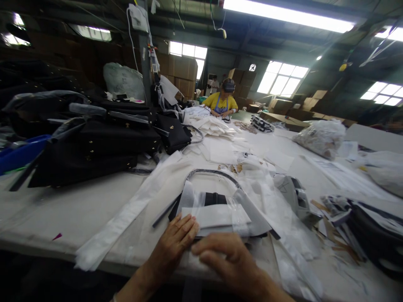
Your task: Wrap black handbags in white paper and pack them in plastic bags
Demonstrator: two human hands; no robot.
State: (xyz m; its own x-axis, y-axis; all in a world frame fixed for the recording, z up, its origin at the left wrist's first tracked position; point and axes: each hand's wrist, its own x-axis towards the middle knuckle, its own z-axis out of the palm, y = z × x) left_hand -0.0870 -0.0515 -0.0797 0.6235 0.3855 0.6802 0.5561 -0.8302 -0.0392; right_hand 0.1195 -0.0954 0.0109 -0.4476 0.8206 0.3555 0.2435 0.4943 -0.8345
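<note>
**Wrapped black bag [215,199] lies at the worktop's [103,203] near edge**

The left hand [176,240] rests flat on the bag's near left corner, fingers straight and close together, apparently steadying smooth white paper [209,216] under shiny clear film [239,220]. The right hand [229,256] arches just beside it, thumb and fingers narrowly apart; whether they pinch anything, I cannot tell. A stiff-looking curved handle [214,171] points toward the far edge, perhaps to leave the near side free.

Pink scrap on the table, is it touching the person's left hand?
Apart. The head view shows it plainly: the white strip and bare table lie between the pink scrap and the left hand.
</note>
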